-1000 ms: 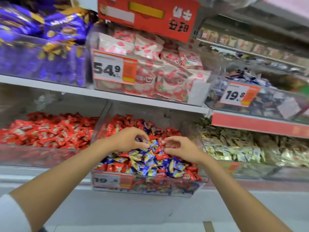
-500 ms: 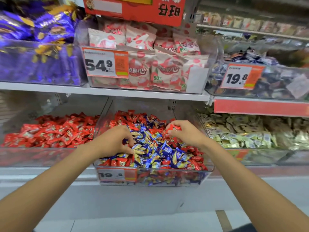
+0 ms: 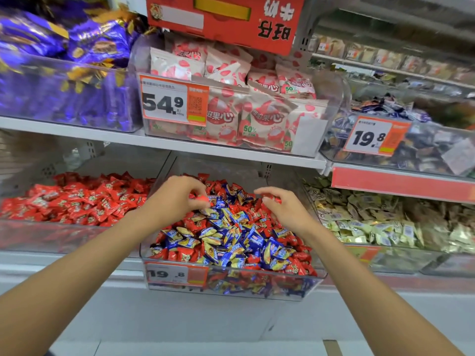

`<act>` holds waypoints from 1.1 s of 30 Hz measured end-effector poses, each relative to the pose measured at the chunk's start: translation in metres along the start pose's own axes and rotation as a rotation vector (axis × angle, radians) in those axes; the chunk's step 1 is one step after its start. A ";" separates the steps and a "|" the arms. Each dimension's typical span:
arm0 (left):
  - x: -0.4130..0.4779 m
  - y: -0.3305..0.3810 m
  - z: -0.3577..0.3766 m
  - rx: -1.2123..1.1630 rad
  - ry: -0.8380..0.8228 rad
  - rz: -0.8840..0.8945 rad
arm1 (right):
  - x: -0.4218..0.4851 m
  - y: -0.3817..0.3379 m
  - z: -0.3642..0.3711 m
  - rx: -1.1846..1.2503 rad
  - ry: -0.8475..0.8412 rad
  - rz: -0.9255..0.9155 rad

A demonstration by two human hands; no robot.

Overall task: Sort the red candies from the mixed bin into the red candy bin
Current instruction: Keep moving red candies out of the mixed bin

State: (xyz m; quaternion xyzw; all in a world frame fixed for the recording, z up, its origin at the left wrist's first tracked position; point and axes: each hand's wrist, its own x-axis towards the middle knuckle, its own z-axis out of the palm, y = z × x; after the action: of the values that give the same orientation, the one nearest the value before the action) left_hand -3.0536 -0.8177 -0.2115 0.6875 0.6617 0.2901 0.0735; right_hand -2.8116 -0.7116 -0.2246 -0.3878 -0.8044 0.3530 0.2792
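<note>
Now red candy (image 3: 203,199) in left hand (image 3: 174,199), another in right hand (image 3: 288,210)

Single head-worn view looking forward and slightly downward, close to the mixed candy bin (image 3: 231,283) at arm's reach.

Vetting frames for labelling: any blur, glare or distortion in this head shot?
Head view: motion blur smears the purple candy bags top left and the far-right shelves; centre is sharp, the 54.9 price tag reads cleanly; wide-angle lens bows the upper shelf edge; lighting even, faint sheen on the mixed bin front.
</note>
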 end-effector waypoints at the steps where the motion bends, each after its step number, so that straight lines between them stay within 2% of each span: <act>1: 0.005 0.002 0.001 -0.062 0.034 -0.023 | 0.006 0.001 0.001 -0.008 0.013 -0.002; 5: 0.028 -0.008 0.016 -0.126 0.047 -0.172 | 0.025 0.003 0.014 -0.032 -0.042 0.059; 9: 0.047 -0.017 0.028 -0.106 -0.009 -0.220 | 0.052 0.016 0.038 -0.156 -0.121 0.077; 11: 0.050 -0.019 0.034 -0.045 -0.018 -0.239 | 0.062 0.024 0.048 -0.235 -0.220 0.085; 14: 0.052 -0.021 0.044 0.203 -0.147 -0.265 | 0.067 0.030 0.049 -0.236 -0.286 0.112; 17: 0.055 -0.020 0.049 0.299 -0.166 -0.287 | 0.066 0.031 0.033 -0.181 -0.215 0.152; 22: 0.054 -0.021 0.048 0.129 -0.050 -0.251 | 0.062 0.029 0.008 0.077 -0.095 0.250; 24: 0.053 -0.015 0.043 0.024 0.024 -0.222 | 0.062 0.027 0.006 0.256 -0.065 0.265; 26: 0.053 -0.012 0.038 -0.015 0.056 -0.210 | 0.063 0.026 0.004 0.328 -0.034 0.252; 33: 0.052 -0.016 0.032 -0.146 0.027 -0.257 | 0.066 0.044 0.011 -0.117 -0.092 0.233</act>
State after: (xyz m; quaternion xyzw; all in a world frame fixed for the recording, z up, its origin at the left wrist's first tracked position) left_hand -3.0537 -0.7575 -0.2297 0.5859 0.7223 0.3350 0.1511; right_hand -2.8369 -0.6417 -0.2539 -0.4778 -0.7849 0.3530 0.1761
